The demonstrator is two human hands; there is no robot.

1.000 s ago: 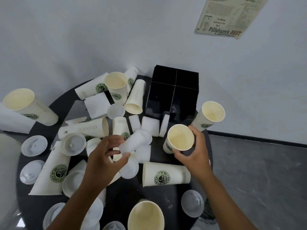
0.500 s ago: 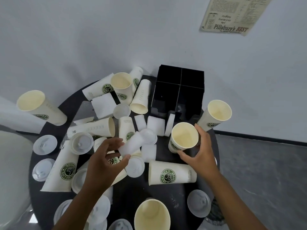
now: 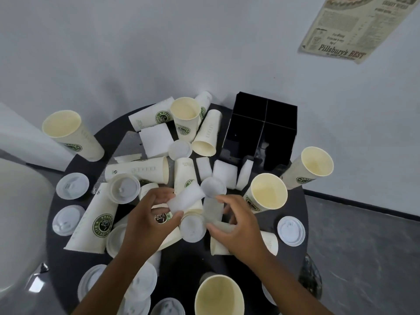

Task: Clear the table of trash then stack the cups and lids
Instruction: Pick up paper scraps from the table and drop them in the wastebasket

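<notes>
Just in front of the black organizer, the left hand pinches a white napkin — the right hand grips another napkin

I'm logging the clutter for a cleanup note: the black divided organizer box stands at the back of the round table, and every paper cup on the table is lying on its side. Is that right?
Not quite. The black organizer box does stand at the back of the round table, but not every cup lies down: the head view shows several upright, open end up, such as the cup just right of the right hand and the cup at the near edge.
</notes>
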